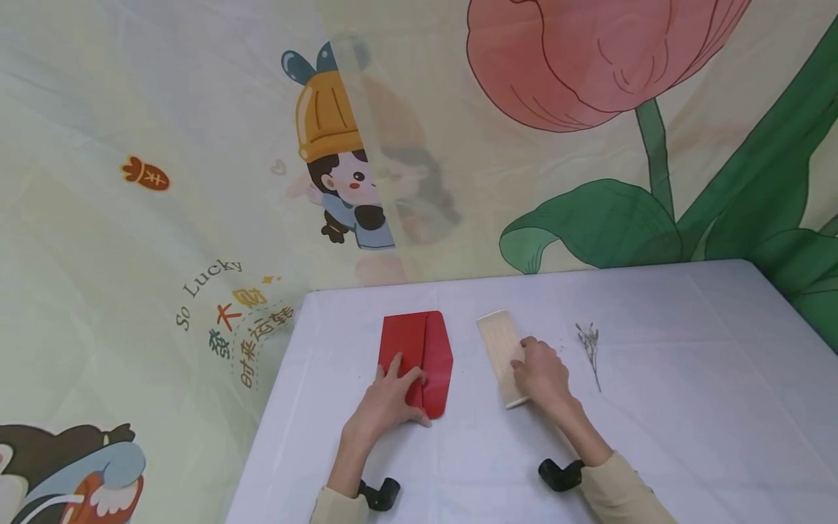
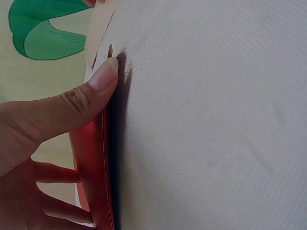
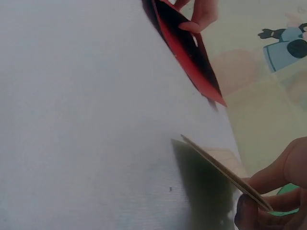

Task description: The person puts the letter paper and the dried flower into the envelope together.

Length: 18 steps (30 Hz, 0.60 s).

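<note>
A red envelope (image 1: 402,335) lies on the left part of the table, its flap turned to the right. My left hand (image 1: 390,400) holds it with fingers spread over its front and the thumb along the near edge; the left wrist view shows that thumb (image 2: 86,103) close up. From the right wrist view, the envelope's mouth (image 3: 189,50) gapes at the fingertips. To the right, my right hand (image 1: 543,372) pinches a flat beige card (image 1: 499,346) by its right side. The card is tilted, with one edge raised off the cloth.
A small dried flower sprig (image 1: 591,349) lies right of the card. White cloth covers the table (image 1: 707,407), and a printed curtain (image 1: 229,109) hangs behind and to the left. Black wrist cameras (image 1: 559,474) sit at both sleeves.
</note>
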### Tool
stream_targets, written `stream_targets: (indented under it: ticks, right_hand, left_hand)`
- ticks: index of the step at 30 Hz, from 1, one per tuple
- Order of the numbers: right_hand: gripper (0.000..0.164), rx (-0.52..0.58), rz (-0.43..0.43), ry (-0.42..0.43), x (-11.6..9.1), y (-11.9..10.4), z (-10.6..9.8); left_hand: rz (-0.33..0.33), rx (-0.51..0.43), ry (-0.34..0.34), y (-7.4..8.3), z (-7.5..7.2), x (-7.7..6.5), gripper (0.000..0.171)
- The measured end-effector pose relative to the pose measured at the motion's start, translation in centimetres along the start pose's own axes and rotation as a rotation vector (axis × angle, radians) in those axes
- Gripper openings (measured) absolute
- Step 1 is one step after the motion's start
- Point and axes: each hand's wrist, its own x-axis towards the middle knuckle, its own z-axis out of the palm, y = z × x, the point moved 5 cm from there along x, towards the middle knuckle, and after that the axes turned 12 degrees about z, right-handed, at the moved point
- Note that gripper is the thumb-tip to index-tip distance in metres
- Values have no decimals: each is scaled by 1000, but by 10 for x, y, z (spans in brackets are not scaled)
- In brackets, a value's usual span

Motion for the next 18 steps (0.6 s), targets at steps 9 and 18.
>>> stream_targets:
  ticks: [9, 18]
  right_hand:
    - [36, 354, 140, -251, 6, 9, 1]
    - [36, 538, 135, -354, 3, 12, 9]
  left_hand:
    - [-2, -3, 5, 2, -2, -2, 71]
    - [9, -3, 9, 2, -2, -2, 70]
